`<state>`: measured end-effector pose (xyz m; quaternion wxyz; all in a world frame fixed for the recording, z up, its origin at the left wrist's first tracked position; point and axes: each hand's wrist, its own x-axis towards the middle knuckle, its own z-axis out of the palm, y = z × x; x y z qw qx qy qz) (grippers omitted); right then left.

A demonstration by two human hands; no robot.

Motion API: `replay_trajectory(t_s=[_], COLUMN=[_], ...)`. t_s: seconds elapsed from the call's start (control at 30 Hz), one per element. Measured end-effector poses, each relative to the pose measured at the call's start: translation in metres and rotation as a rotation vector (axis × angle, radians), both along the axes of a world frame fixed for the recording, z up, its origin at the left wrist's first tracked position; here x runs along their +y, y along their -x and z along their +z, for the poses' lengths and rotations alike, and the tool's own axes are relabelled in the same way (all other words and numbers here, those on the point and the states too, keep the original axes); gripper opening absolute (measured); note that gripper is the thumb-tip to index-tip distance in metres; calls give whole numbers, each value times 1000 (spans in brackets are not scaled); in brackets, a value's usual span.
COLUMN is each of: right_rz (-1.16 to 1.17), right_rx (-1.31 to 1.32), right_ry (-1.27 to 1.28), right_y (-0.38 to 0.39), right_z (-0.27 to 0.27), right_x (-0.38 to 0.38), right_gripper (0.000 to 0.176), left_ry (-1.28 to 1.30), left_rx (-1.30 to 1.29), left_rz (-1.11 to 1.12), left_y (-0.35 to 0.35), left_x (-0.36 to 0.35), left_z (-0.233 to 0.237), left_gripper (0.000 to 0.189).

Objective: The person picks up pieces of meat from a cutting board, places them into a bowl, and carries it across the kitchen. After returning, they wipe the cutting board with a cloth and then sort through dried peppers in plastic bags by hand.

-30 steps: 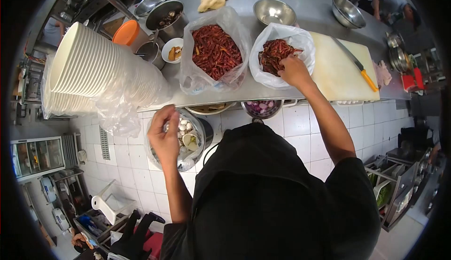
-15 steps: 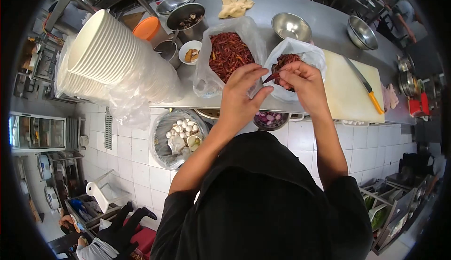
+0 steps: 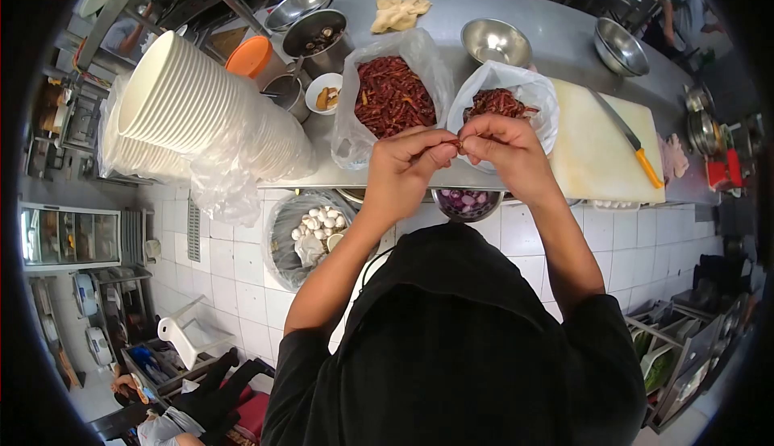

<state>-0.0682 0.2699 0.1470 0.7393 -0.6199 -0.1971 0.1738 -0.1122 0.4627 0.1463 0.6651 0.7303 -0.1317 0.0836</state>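
Note:
My left hand (image 3: pixel 409 162) and my right hand (image 3: pixel 508 154) meet at the table's front edge, fingertips pinched together. Between them is a small dark red dried chili (image 3: pixel 458 144), mostly hidden by the fingers. Just beyond my left hand stands a clear plastic bag (image 3: pixel 345 128) full of dried red chilies (image 3: pixel 393 95). Behind my right hand sits a white plastic bag (image 3: pixel 547 107), rolled open, with a smaller heap of dried chilies (image 3: pixel 498 102) in it.
A cutting board (image 3: pixel 592 148) with a yellow-handled knife (image 3: pixel 637 152) lies right. Stacked white tubs (image 3: pixel 181 99) lean at left. Steel bowls (image 3: pixel 496 41) stand farther back. Below the edge are a lined bin (image 3: pixel 282 240) with mushrooms and a pot of purple onions (image 3: pixel 466 202). Another person (image 3: pixel 197 406) is lower left.
My left hand, with fingers spread before, has closed and moved against my right hand. The chili held in my right fingertips has come nearer to me, between both hands.

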Motion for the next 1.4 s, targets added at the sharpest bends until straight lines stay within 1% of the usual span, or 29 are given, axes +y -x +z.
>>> replay_trajectory(t_s=[0.03, 0.13, 0.23, 0.3, 0.33, 0.37, 0.43, 0.47, 0.5, 0.53, 0.57, 0.6, 0.63, 0.67, 0.73, 0.8, 0.83, 0.87, 0.9, 0.93, 0.97, 1.0, 1.03, 1.07, 1.1, 1.17, 1.27, 1.37, 1.4], right_rz=[38, 128, -71, -206, -274, -303, -376, -389, -353, -317, -283, -258, -9, 150, 391, 550, 524, 501, 270, 199, 3, -139, -276, -401, -517, -511, -527, -433, -404], right_rx=[38, 177, 115, 118, 117, 85, 27, 0, -30, -67, -162, -259, -138, -300, -533, -689, -679, -665, -666, -588, -580, -644, -677, -610, -611, -369, -388, -540, -592], right_ry=[-45, -297, -205, -173, -156, -100, 2, -98, -119, -139, -72, 0, 41, 187, 379, 460, 580, 700, 542, 671, 592, 586, 782, 745, 918, 1173, 1203, 1199, 1219], right_y=[-2, -6, -8, -7, -7, -6, 2, 6, 13, 19, 28, 39, 47, 58, 66, 64, 56, 46, 35, 18, 4, -18, -32, -52, -67, -92, -117, -123, -127], right_z=[-4, -15, -25, -30, -31, -32, -36, -45, -51, -55, -60, -66, -81, -82, -92, -105, -102, -100, -107, -102, -102, -110, -95, -105, -108, -99, -116, -109, -113], right_x=[-1, 2, 5, 11, 13, 17, 28, 41, 55, 73, 95, 119, 145, 166, 178, 181, 175, 160, 135, 109, 80, 49, 15, -14, -38, -76, -101, -93, -93], right_gripper=[11, 12, 10, 9, 9, 9, 8, 6, 8, 9, 11, 13, 19, 17, 17, 22, 19, 16, 11, 11, 10, 7, 8, 13, 19, 26, 36, 43, 42], left_ry=[143, 262, 18, -371, -566, -573, -597, -510, -421, -386, -347, -335, -317, -316, -325, -457, -520, -499, -480, -453, -425, -355, -285, -247, -209, -199, -186, -277, -272], left_rx=[140, 249, 284, -95, -288, -296, -317, -251, -182, -183, -186, -278, -371, -380, -392, -351, -333, -258, -181, -128, -74, 28, 136, 174, 210, 240, 218, 161, 140], left_rz=[-61, -137, 101, 295, 387, 426, 488, 535, 581, 602, 620, 604, 582, 556, 512, 545, 571, 590, 608, 639, 668, 678, 687, 688, 692, 674, 636, 577, 560], left_y=[0, -5, -29, -59, -64, -61, -46, -36, -25, -15, -8, -6, -7, -7, -1, 10, 16, 27, 39, 52, 65, 78, 90, 99, 105, 107, 97, 83, 79], left_x=[1, 9, 16, 35, 43, 55, 74, 81, 85, 85, 85, 88, 87, 83, 77, 82, 86, 92, 99, 105, 111, 115, 118, 118, 117, 115, 107, 95, 91], left_z=[-3, -13, -17, -41, -41, -41, -14, 0, 15, 33, 48, 54, 59, 64, 70, 63, 57, 47, 34, 19, 3, -11, -24, -34, -42, -53, -55, -40, -37], left_gripper=[13, 14, 19, 25, 29, 31, 35, 33, 32, 31, 30, 29, 29, 29, 30, 29, 29, 28, 27, 25, 24, 23, 22, 22, 22, 22, 23, 24, 26])
